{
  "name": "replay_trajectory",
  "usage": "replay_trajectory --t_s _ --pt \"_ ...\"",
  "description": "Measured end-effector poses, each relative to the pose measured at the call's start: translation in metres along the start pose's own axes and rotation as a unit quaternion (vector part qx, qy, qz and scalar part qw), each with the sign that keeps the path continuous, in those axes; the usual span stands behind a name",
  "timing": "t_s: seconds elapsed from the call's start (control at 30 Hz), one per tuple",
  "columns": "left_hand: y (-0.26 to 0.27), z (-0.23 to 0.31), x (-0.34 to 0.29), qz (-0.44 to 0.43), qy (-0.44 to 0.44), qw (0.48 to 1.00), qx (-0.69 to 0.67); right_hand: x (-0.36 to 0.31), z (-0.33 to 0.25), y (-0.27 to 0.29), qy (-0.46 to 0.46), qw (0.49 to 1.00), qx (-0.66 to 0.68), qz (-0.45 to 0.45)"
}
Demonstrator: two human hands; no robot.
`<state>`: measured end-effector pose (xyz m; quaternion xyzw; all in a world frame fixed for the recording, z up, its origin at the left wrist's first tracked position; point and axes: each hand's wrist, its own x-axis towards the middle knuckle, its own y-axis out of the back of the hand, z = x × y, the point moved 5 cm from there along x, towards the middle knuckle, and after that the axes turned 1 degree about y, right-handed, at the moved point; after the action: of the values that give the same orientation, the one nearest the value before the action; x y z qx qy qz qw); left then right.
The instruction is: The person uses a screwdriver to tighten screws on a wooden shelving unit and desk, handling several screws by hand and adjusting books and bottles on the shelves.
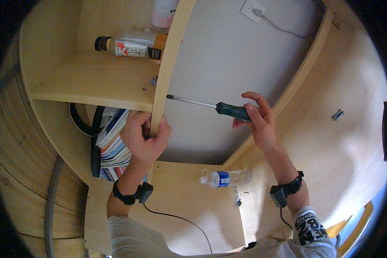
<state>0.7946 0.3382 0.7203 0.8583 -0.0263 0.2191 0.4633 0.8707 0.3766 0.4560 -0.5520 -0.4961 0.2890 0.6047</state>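
Observation:
My right hand [261,121] holds a screwdriver [231,110] by its dark green handle, with the index finger lifted off it. The shaft points left, and its dark tip is close to the edge of an upright wooden panel [171,56]; whether they touch, I cannot tell. My left hand [144,136] pinches that same panel lower down, thumb on the right side and fingers on the left. Just above it, a shelf board [94,101] meets the panel. A small metal fitting [153,81] sits on the wood near that joint.
Behind my left hand is a stack of books and magazines [116,148]. A bottle with a black cap [133,46] lies in the upper compartment. A clear water bottle [226,178], a small metal part [238,198] and another metal piece [338,115] rest on wood. A plug fills a wall socket [253,10].

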Motion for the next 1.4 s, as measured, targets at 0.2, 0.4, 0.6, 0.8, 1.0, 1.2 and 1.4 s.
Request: replay_trajectory --t_s 0.2,0.4,0.6,0.8,1.0,1.2,1.4 --pt "-0.001 0.006 0.003 0.005 -0.001 1.000 -0.014 -0.002 0.019 0.009 0.100 0.993 -0.014 0.055" --pt "0.000 0.005 0.002 0.003 -0.006 1.000 -0.012 0.003 0.019 0.013 -0.120 0.952 0.220 -0.177" --pt "0.001 0.003 0.000 0.012 -0.006 1.000 -0.005 -0.001 0.028 0.006 0.017 1.000 0.009 -0.005" --pt "0.000 0.003 -0.002 -0.008 -0.003 1.000 0.013 -0.002 0.002 -0.001 0.067 0.994 0.068 0.061" --pt "-0.001 0.008 -0.001 -0.038 0.028 0.998 0.033 0.012 -0.002 0.016 -0.087 0.963 0.166 -0.195" --pt "0.001 0.006 -0.003 -0.034 0.043 0.998 0.022 -0.001 0.006 0.010 -0.022 0.997 -0.060 -0.033" --pt "0.000 0.002 -0.004 -0.033 0.048 0.998 0.016 -0.016 0.011 0.006 0.031 0.999 0.008 0.014"
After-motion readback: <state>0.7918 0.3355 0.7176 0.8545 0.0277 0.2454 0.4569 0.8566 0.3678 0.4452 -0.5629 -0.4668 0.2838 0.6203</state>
